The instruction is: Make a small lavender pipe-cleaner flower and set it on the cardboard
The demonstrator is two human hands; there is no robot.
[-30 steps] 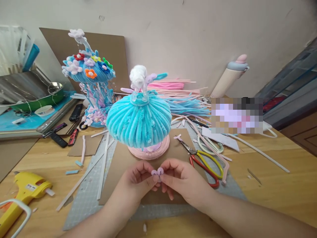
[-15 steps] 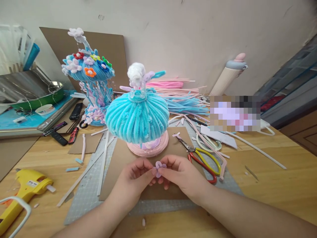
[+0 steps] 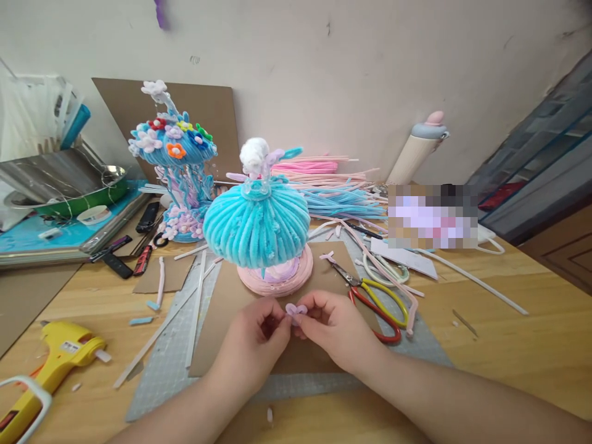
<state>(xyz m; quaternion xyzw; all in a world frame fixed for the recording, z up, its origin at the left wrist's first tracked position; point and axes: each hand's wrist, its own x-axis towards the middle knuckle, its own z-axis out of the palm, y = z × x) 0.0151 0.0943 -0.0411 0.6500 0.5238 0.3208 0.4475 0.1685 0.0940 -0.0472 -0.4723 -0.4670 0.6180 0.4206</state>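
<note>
Between my two hands is a small lilac pipe-cleaner flower [image 3: 296,310], its lower loops now covered by fingers. My left hand [image 3: 259,336] pinches it from the left with thumb and fingertips. From the right, my right hand [image 3: 335,320] pinches it the same way. Just beyond the hands stands a doll-like figure with a puffed turquoise pipe-cleaner skirt [image 3: 256,225] and a white fluffy head, on a round pink base [image 3: 275,287]. Both hands are over a brown cardboard sheet [image 3: 222,320] on a grey cutting mat [image 3: 160,385].
Right of the hands lie pliers [image 3: 382,305] with red and yellow handles. A yellow glue gun [image 3: 65,351] lies at the left. Behind stand a flowered blue pipe-cleaner piece [image 3: 173,148], bundles of pipe cleaners [image 3: 342,200] and a bottle [image 3: 416,148]. Thin white strips [image 3: 197,308] lie left.
The flower has tilted between my fingers, so fewer of its loops show. My hands stay close together in nearly the same place. The camera view has shifted slightly upward.
</note>
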